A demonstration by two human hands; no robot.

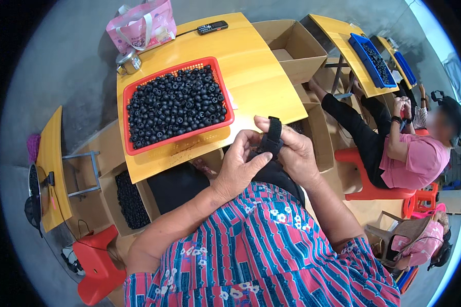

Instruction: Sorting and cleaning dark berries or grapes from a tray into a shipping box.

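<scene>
In front of my waist, both hands are together around a black fabric strap (274, 129) with a dark, blocky piece at its lower end. My left hand (239, 165) is closed, its thumb and bent fingers pinching that lower part. My right hand (298, 155) grips the strap from the other side, and the band seems to pass over one of its fingers. Fingers partly cover the dark piece, so its kind is not clear. Beyond my hands, a red plastic basket (175, 142) full of small black ring-shaped parts (176, 105) sits on a yellow table (256, 71).
A dark handheld device (212, 27), a metal-lidded jar (128, 62) and a pink bag (143, 28) occupy the table's far side. Cardboard boxes (292, 43) stand at right. A person in pink (412, 161) sits near a blue tray (372, 61). At lower left is a red stool (98, 266).
</scene>
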